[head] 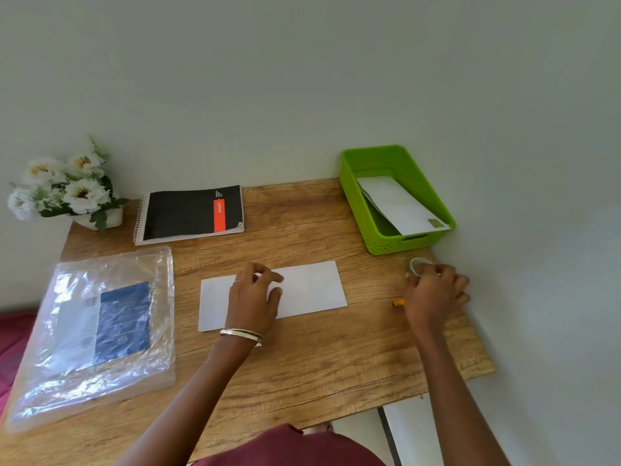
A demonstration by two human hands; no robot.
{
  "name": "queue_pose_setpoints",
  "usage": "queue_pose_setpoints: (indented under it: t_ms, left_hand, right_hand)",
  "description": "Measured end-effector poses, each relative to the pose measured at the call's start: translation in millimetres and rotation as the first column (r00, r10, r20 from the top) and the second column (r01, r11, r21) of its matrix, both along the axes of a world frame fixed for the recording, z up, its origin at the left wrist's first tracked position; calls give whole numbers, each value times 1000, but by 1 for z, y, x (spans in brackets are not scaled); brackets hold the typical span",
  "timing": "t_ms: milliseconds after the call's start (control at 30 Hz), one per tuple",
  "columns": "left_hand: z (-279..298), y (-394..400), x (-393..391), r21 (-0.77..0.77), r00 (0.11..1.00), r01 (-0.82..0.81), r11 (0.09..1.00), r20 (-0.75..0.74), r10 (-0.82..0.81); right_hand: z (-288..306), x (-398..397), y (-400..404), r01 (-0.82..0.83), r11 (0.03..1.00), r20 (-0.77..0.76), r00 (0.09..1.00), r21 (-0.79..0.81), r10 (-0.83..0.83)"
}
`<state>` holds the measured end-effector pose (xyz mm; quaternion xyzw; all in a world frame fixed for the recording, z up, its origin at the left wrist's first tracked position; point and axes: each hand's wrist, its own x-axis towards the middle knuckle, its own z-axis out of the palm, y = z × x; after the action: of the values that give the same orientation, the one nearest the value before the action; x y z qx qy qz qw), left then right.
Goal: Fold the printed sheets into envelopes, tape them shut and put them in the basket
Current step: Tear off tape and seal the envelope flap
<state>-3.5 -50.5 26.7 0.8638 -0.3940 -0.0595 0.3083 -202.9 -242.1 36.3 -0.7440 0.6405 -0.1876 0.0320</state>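
At the table's right edge, the right hand (435, 290) curls its fingers over a clear tape roll (417, 265), gripping it beside a small orange object (398, 302) whose nature cannot be told. The left hand (253, 295), fingers loosely bent, presses down on the folded sheet (309, 287) at the centre of the table (319, 358).

At two o'clock from that sheet, the green basket (376, 230) holds one finished envelope (400, 203), propped against the rim. At nine o'clock lies a plastic pack (97, 331); at eleven, a spiral notebook (191, 213) and a pot of white flowers (67, 190).

The risks: if the left hand lifts early, the folds may spring open; tape pulled one-handed may twist or stick to itself; the roll, near the edge, could slip off.
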Motion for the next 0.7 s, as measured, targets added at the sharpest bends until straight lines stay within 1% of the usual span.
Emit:
queue_pose_setpoints:
  t_ms: [67,133,200,300,333,400,433,467,533,567,600,633,700]
  left_hand:
    - [2,-10,-7,-5,998,30,1000,51,-30]
    - [5,-17,-13,-11,997,54,998,57,-54]
    - [7,-22,-19,-21,994,93,995,56,-92]
    - [8,-24,-25,-50,988,151,987,31,-149]
    - [9,-25,-27,-66,986,167,984,17,-167]
    - [14,-27,-34,-105,980,193,976,-26,-197]
    - [19,-29,-38,-132,976,200,971,-66,-210]
    - [24,-29,-42,-164,968,201,966,-119,-222]
    - [36,-31,-51,-237,938,175,955,-254,-235]
    - [42,-31,-55,-264,915,142,954,-331,-228]
    - [47,-32,-58,-278,889,101,955,-405,-213]
    - [51,-32,-61,-281,863,61,958,-468,-192]
    - [59,-32,-64,-270,826,3,963,-542,-154]
  right_hand:
    - [-1,-6,-12,6,998,-57,998,59,-3]
    - [-7,-7,-20,-36,995,-120,992,93,47]
    - [-12,-5,-25,-58,993,-127,989,102,71]
    - [-10,0,-26,-31,993,-38,999,111,36]
    - [-6,1,-23,-26,993,12,1000,118,25]
    - [0,1,-16,-61,990,164,986,127,40]
    - [3,0,-10,-107,985,264,962,136,68]
    - [6,-1,-3,-177,973,382,917,146,110]
    - [13,-2,13,-345,923,624,763,169,171]
    - [17,-2,22,-419,891,709,681,176,181]
    - [19,-1,30,-484,857,765,616,177,190]
    - [21,0,37,-537,826,795,571,173,204]
    - [24,4,49,-618,774,815,515,138,265]
